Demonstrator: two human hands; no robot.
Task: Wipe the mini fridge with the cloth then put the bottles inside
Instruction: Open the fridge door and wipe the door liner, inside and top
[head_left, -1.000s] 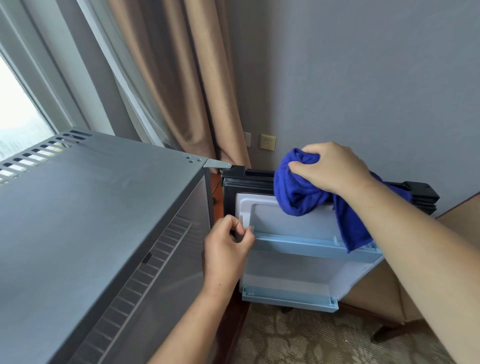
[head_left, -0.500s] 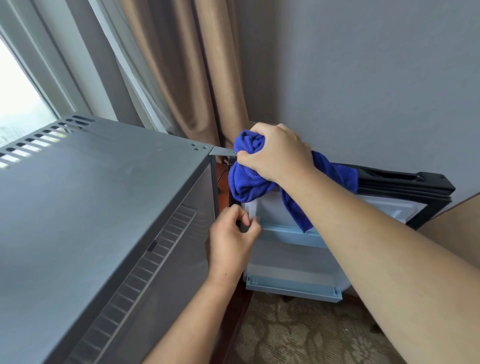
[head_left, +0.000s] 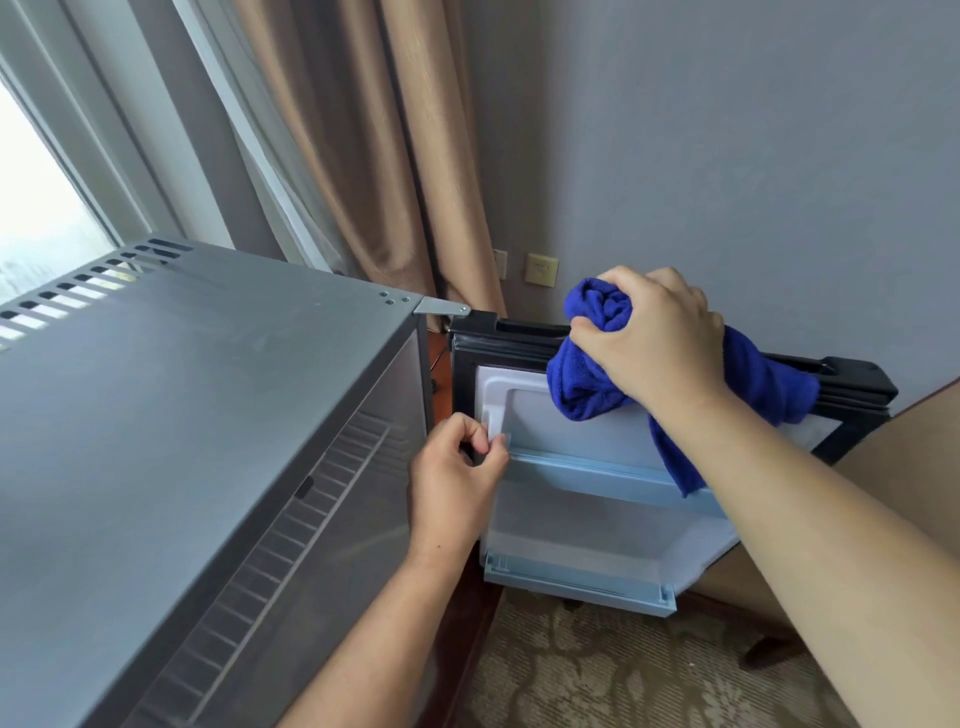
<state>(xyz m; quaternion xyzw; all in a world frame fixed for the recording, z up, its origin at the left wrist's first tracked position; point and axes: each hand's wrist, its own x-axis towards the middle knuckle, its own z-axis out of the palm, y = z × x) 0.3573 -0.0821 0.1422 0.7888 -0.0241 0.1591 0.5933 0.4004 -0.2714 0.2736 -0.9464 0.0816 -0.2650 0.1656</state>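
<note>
The grey mini fridge (head_left: 171, 415) fills the left of the view, seen from above. Its door (head_left: 597, 530) stands swung open to the right, white inside with pale blue shelf rails and a black rim. My right hand (head_left: 654, 338) grips a bunched blue cloth (head_left: 592, 374) and presses it against the door's top edge, with a tail of cloth hanging down. My left hand (head_left: 457, 478) pinches the door's inner left edge at the upper shelf rail. No bottles are in view.
Beige curtains (head_left: 374, 156) hang behind the fridge beside a bright window (head_left: 36, 208). A grey wall with a socket plate (head_left: 540, 269) is behind the door. A wooden chair (head_left: 769, 639) stands just right of the door on patterned carpet (head_left: 597, 670).
My right hand slid the cloth left along the door's top edge to the hinge corner, then back right toward the middle. The left hand has kept its hold on the door.
</note>
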